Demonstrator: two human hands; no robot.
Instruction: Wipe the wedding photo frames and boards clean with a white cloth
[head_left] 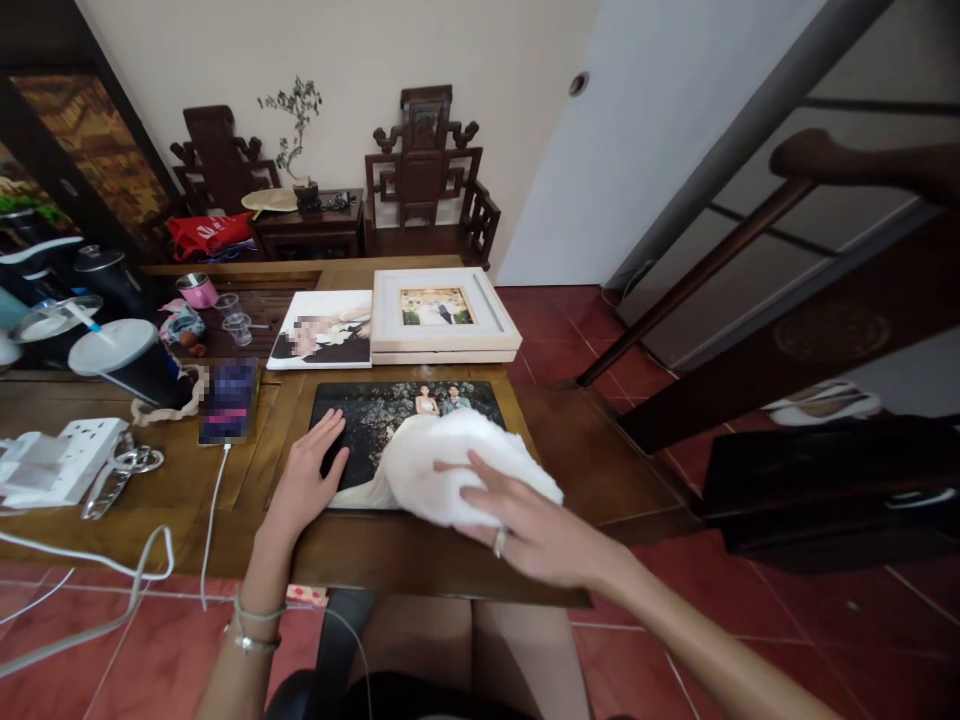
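A dark wedding photo panel (367,420) lies flat on the wooden table, close to its front edge. My left hand (307,480) rests with fingers stretched out on the panel's left edge. Under my right hand (517,520), which wears a ring, a bunched white cloth (457,460) presses on the panel's right part and hides much of the picture there. The fingers of that hand are bent over the cloth. Behind the panel lie a smaller photo panel (345,325) and a pale framed photo (450,310), side by side and touching or nearly so.
On the left stand a dark lidded cup (127,365) with a straw, a phone (229,400) on a charging cable, a white power strip (67,465) and a clear hair clip (120,475). A wooden chair (645,340) stands at the right, past the table's edge.
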